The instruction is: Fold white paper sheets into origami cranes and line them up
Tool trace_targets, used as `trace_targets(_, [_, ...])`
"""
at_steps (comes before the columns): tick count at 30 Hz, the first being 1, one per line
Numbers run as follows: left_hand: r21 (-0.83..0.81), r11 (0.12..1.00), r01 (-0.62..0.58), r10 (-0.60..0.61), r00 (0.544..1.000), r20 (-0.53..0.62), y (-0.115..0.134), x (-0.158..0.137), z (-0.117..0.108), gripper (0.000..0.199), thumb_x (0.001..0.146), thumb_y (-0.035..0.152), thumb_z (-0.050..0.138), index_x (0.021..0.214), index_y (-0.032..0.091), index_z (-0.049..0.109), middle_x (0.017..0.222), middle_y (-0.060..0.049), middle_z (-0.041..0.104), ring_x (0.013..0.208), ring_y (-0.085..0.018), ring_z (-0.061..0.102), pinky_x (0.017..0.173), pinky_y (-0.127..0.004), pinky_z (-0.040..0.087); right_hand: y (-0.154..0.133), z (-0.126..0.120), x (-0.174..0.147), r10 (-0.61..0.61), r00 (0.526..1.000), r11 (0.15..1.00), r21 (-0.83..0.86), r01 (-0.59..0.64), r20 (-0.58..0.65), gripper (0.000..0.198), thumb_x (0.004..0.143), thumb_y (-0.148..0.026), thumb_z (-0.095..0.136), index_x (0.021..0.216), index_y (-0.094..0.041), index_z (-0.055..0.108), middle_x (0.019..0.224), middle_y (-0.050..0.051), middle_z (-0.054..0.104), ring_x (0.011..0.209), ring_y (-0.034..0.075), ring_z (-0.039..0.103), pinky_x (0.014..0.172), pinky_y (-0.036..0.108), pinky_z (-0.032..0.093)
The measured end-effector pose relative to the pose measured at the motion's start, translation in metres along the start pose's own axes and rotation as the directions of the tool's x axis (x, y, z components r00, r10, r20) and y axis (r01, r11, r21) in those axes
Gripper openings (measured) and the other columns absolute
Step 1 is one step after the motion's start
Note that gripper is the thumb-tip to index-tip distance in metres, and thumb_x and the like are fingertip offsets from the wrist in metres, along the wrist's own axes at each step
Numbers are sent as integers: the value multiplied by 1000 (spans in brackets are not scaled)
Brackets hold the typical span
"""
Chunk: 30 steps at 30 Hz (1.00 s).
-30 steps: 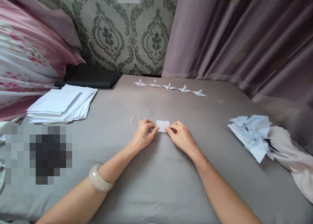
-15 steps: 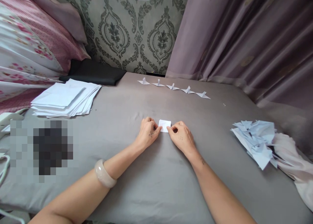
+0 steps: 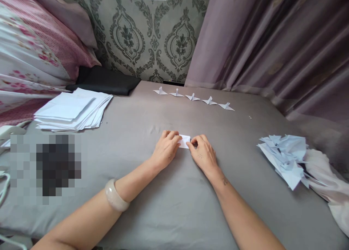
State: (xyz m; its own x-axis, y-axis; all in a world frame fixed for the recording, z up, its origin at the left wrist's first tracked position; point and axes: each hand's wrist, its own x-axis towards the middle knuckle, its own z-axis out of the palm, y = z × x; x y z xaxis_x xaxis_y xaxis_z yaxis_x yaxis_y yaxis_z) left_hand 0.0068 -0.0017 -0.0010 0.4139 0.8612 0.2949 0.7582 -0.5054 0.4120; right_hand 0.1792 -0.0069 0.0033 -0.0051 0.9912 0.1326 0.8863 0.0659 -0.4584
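A small folded square of white paper (image 3: 185,141) lies on the grey cloth surface in front of me. My left hand (image 3: 167,148) rests over its left side, fingers bent and touching the paper, covering that edge. On the right edge, my right hand (image 3: 202,150) pinches the paper between thumb and curled index finger. Beyond both hands, several folded white paper cranes (image 3: 193,97) stand in a slanting row.
At the left is a stack of white paper sheets (image 3: 68,108), with a folded black cloth (image 3: 106,79) behind it. A pile of folded paper pieces (image 3: 286,155) sits at the right beside pale fabric (image 3: 321,173). A blurred dark patch covers the left front.
My left hand has rolled over, its fingers now lying across the left part of the paper where the thumb had held the edge. My right hand stays almost where it was.
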Motion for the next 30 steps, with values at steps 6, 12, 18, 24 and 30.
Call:
trace_targets(6, [222, 963, -155, 136, 986, 98, 2, -3, -3, 26, 94, 17, 40, 109, 19, 61, 123, -5, 63, 115, -24, 51, 86, -35, 44, 0, -1, -2, -347, 938, 936, 70, 344, 24, 31, 92, -16, 44, 111, -30, 64, 117, 1, 63, 101, 18, 55, 80, 29, 47])
trace_targets(12, [253, 948, -194, 170, 979, 115, -6, -10, -11, 27, 95, 19, 40, 109, 18, 63, 123, -4, 64, 112, -24, 57, 86, -37, 43, 7, -4, 0, -354, 932, 935, 47, 351, 82, 37, 90, -14, 44, 113, -34, 65, 124, -4, 62, 101, 19, 54, 81, 32, 49])
trace_targets(18, [208, 920, -333, 303, 939, 162, -15, -13, -22, 31, 95, 16, 36, 115, 17, 60, 125, -5, 62, 119, -23, 52, 91, -37, 40, -1, -2, 0, -257, 966, 963, 85, 255, 19, 20, 87, -27, 53, 99, -27, 70, 117, -2, 66, 98, 21, 55, 83, 34, 48])
trace_targets(24, [150, 939, -311, 284, 943, 176, -10, -12, -23, 30, 94, 18, 38, 111, 19, 62, 122, -6, 64, 115, -22, 55, 91, -37, 41, -5, 1, -2, -222, 975, 970, 109, 217, 30, 18, 83, -34, 60, 97, -25, 65, 117, 1, 65, 97, 23, 54, 80, 35, 47])
trace_targets(30, [102, 954, -281, 263, 951, 162, -8, -11, -22, 28, 95, 26, 40, 105, 16, 64, 115, -7, 66, 113, -22, 55, 90, -35, 44, 6, -3, 5, -162, 974, 948, 300, 109, 159, 16, 81, -21, 56, 94, -24, 65, 123, -1, 62, 102, 19, 54, 93, 36, 42])
